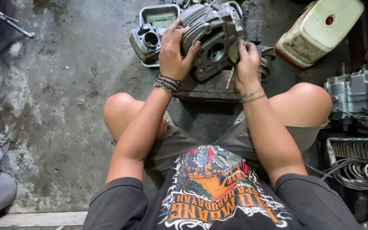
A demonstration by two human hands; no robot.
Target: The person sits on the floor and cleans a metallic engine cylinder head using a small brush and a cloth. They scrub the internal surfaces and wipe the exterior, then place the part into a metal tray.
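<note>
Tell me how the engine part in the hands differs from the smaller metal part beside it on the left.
The finned cylinder head is larger; the smaller cylinder part is compact. The finned cylinder head is gripped by the left hand with the right hand against it; the smaller cylinder part lies untouched. The head's round opening faces the person; the smaller part's bore faces up. Both are grey cast metal.

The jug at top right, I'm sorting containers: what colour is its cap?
Red, on a cream-white jug; the head view shows it.
</note>
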